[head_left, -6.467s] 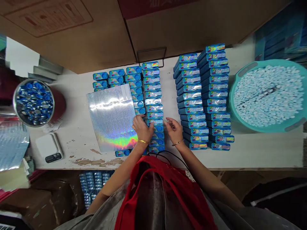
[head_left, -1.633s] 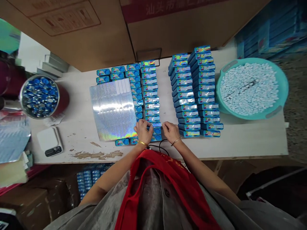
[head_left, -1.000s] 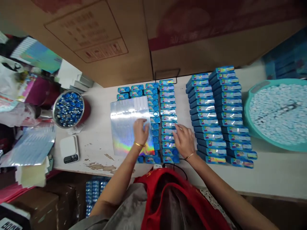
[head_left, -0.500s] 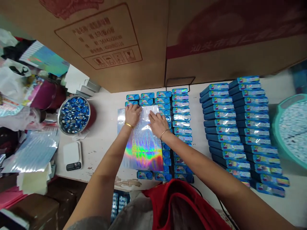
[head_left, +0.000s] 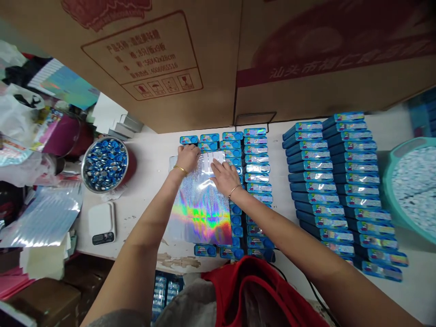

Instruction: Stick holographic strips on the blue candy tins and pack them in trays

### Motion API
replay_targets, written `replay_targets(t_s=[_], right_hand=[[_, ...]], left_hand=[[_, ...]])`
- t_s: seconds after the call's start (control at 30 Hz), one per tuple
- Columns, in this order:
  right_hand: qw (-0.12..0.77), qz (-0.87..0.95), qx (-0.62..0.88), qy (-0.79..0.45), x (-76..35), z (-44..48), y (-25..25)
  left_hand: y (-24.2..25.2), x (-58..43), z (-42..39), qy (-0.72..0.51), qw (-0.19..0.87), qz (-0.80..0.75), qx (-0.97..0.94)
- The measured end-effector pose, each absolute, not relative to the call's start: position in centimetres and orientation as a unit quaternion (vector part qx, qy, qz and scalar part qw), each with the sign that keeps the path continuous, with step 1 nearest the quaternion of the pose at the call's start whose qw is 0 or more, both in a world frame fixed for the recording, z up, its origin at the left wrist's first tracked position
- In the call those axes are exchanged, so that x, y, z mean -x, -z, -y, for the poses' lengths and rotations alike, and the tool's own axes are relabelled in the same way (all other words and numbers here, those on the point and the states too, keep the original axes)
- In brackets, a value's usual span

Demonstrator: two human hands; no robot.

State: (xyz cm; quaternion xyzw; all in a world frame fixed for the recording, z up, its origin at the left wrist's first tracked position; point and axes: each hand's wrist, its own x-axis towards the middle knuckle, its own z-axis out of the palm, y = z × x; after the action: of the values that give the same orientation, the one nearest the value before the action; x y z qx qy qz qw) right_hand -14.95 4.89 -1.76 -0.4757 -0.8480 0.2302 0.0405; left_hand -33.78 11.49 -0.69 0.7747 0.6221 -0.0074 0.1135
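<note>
A shiny holographic sticker sheet point(head_left: 200, 218) lies over rows of small blue cases point(head_left: 235, 136), with pale bare strips near its top edge. My left hand point(head_left: 188, 159), a gold bangle at its wrist, has its fingers drawn together on the top left part of the sheet; its fingertips are partly hidden. Flat on the upper right of the sheet rests my right hand point(head_left: 226, 178), fingers spread and holding nothing. Beside it runs a column of blue cases point(head_left: 257, 177) bearing shiny strips.
Two long rows of blue cases point(head_left: 316, 177) stand at right, beside a teal basin point(head_left: 391, 181) of small white pieces. At left are a metal bowl point(head_left: 128, 159) of blue round pieces and a white scale point(head_left: 101, 220). Large cartons point(head_left: 204, 109) wall off the back.
My left hand has shifted slightly left and up at the sheet's top edge. My right hand stays nearly in place on the sheet. The camera view has moved slightly.
</note>
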Motion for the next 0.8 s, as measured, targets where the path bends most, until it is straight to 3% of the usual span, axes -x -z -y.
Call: replay_targets(t_s=[0.4,0.57,0.67,0.8], right_hand=[[0.036,0.849,0.473,-0.231,14.8,-4.8,2.0],[0.065,0.845,0.474,-0.238,14.9,-5.1,2.3],[0.107,0.826,0.483,-0.27,14.6,-4.9,2.2],[0.269,0.692,0.544,-0.391,12.3,-1.2,1.1]], left_hand=[[2.3,33.7,-7.8,-0.057,0.096,-0.617,-0.779],[-0.1,32.7,-3.0,-0.105,0.117,-0.644,-0.749],[-3.1,30.9,1.0,-0.221,0.177,-0.695,-0.661],[-6.3,27.3,5.6,-0.442,0.328,-0.718,-0.426]])
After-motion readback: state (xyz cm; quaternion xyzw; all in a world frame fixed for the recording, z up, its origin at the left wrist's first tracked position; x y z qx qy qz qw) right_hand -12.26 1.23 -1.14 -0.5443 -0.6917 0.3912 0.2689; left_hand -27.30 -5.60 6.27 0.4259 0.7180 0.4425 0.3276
